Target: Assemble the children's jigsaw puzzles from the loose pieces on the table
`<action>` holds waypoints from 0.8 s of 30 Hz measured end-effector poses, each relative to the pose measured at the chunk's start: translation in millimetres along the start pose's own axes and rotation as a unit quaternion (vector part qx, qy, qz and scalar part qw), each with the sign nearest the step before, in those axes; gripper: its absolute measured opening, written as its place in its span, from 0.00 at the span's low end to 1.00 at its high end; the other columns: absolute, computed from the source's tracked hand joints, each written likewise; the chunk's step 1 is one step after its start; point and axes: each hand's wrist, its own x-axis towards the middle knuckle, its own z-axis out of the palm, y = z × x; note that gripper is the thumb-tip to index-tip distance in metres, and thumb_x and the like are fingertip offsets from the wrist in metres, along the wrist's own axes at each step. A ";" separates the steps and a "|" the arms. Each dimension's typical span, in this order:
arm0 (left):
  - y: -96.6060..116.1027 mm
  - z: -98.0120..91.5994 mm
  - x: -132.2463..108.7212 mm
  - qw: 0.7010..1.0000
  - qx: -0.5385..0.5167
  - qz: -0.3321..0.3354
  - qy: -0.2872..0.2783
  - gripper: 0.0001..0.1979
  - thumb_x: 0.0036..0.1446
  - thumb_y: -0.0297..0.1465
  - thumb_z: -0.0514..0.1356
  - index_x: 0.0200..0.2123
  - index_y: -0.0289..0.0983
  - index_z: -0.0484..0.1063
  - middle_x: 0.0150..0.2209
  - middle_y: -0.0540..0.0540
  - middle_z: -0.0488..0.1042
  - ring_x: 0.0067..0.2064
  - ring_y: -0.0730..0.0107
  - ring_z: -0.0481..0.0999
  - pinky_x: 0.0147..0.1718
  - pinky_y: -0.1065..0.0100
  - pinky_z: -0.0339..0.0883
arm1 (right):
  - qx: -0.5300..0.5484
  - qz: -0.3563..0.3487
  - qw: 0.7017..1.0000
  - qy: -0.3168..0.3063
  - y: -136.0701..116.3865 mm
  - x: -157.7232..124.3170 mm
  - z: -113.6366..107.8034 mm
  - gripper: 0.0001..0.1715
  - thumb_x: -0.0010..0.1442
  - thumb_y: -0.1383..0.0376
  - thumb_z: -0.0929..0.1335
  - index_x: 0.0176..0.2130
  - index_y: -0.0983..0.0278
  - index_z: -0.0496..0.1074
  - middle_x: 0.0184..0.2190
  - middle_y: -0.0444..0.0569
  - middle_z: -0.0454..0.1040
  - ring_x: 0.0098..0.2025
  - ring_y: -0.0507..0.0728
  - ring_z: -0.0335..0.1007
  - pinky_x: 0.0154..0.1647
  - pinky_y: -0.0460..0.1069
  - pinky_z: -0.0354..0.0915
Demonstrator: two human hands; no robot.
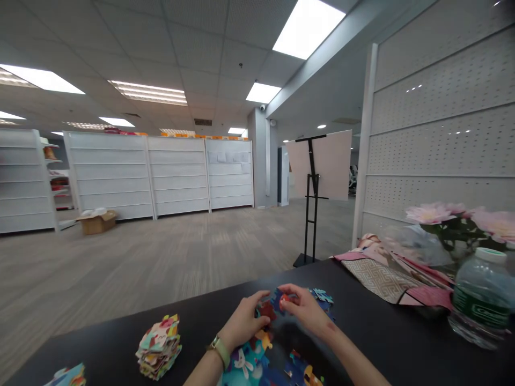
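Colourful jigsaw puzzle pieces lie on a black table. My right hand (306,312) pinches a dark blue and red puzzle piece (284,301) between thumb and fingers. Beside it, my left hand (244,323), with a watch (219,351) on the wrist, closes its thumb and fingers around a reddish-brown puzzle piece (266,310). The two pieces are close together; whether they interlock I cannot tell. Below my hands spreads a joined puzzle section (245,367) with a white rabbit on teal. Blue and orange pieces (309,375) lie right of it, and more pieces (323,296) beyond my right hand.
A stack of puzzle pieces (160,347) stands on the table (108,343) at left, with another pile (66,375) at the near left edge. At right are a water bottle (480,300), pink flowers (432,213) and a patterned cloth (378,276). An easel (311,214) stands beyond.
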 end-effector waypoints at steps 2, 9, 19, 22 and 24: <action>1.2 5.1 2.2 1.000 -0.009 0.003 -0.013 0.39 0.51 0.25 0.63 0.67 0.41 0.61 0.46 0.47 0.80 0.47 0.57 0.77 0.53 0.60 0.66 | 0.019 -0.005 1.000 -0.014 -6.7 -2.7 8.5 0.22 0.55 0.63 0.67 0.50 0.62 0.75 0.40 0.49 0.82 0.38 0.58 0.79 0.42 0.51 0.72; -5.9 -16.7 1.8 0.999 0.030 -0.013 -0.043 0.39 0.48 0.25 0.63 0.66 0.40 0.64 0.53 0.44 0.76 0.53 0.56 0.74 0.56 0.62 0.65 | -0.007 0.042 0.999 -0.018 -6.7 -1.0 0.7 0.12 0.52 0.67 0.67 0.36 0.61 0.78 0.28 0.45 0.82 0.31 0.58 0.80 0.34 0.49 0.71; 13.2 -13.3 -6.4 0.973 0.165 -0.152 -0.059 0.50 0.21 0.40 0.79 0.54 0.36 0.74 0.55 0.31 0.69 0.59 0.24 0.65 0.54 0.40 0.64 | -0.155 0.109 0.972 0.135 18.1 -1.2 -59.1 0.21 0.50 0.70 0.66 0.45 0.65 0.76 0.46 0.63 0.77 0.52 0.71 0.72 0.53 0.62 0.61; 17.2 -6.5 -4.1 0.975 0.151 -0.154 -0.061 0.53 0.19 0.35 0.79 0.57 0.38 0.73 0.55 0.32 0.68 0.57 0.21 0.66 0.51 0.36 0.64 | -0.101 0.044 0.993 0.039 3.2 -2.1 -28.0 0.19 0.54 0.68 0.66 0.44 0.61 0.78 0.37 0.51 0.80 0.42 0.62 0.76 0.48 0.54 0.66; 18.3 -5.6 -2.8 0.981 0.129 -0.137 -0.052 0.56 0.21 0.31 0.78 0.61 0.40 0.69 0.55 0.35 0.67 0.56 0.25 0.68 0.53 0.39 0.64 | -0.050 0.005 0.998 -0.037 -5.9 -5.6 -5.9 0.19 0.52 0.67 0.68 0.45 0.60 0.79 0.36 0.47 0.81 0.39 0.59 0.77 0.44 0.51 0.68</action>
